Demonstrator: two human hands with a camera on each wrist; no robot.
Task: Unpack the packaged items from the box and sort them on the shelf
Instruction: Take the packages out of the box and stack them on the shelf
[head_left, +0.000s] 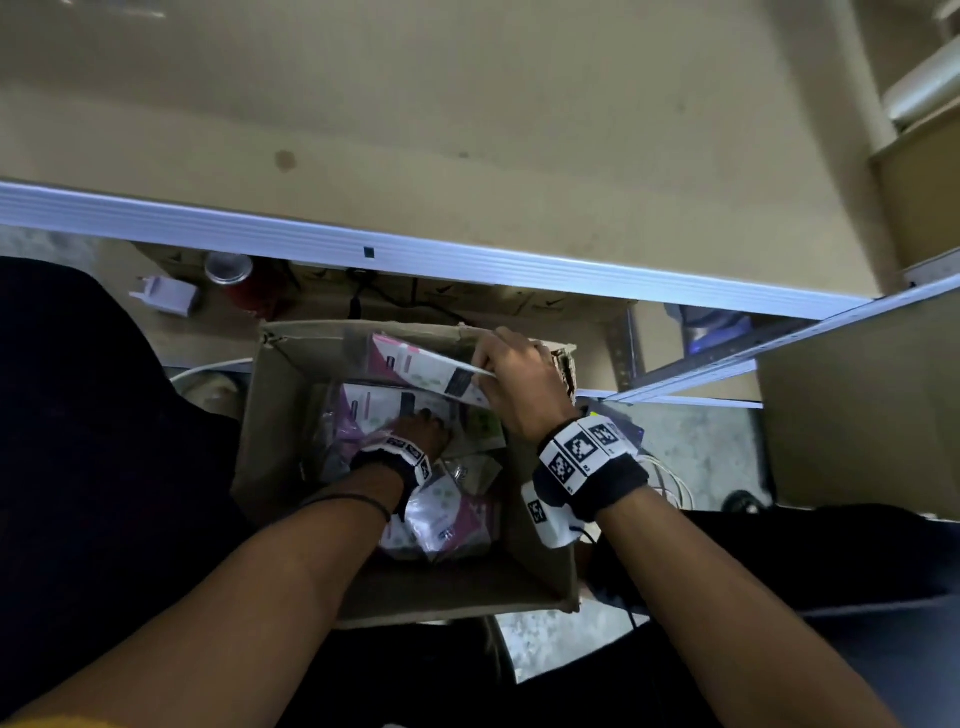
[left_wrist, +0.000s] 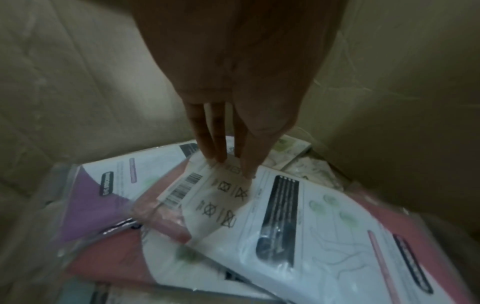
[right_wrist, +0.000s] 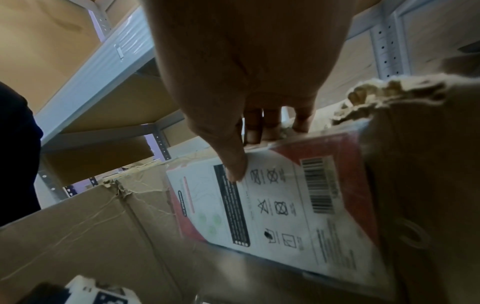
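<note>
the right hand (head_left: 519, 379) pinches a flat plastic-wrapped packet (head_left: 415, 370) by its top edge, thumb on the printed face and fingers (right_wrist: 253, 127) curled behind, tilted up against the far wall of the cardboard box (head_left: 291, 519). the left hand (head_left: 418, 428) is deeper in, its straight fingers (left_wrist: 207, 139) close together and pressing on a packet in the loose pile (left_wrist: 285, 226). these look light and floppy with slick film, so an edge pinch may slip; i'd grip across the stiff card insert. the shelf (head_left: 415, 254) stands just behind the box.
</note>
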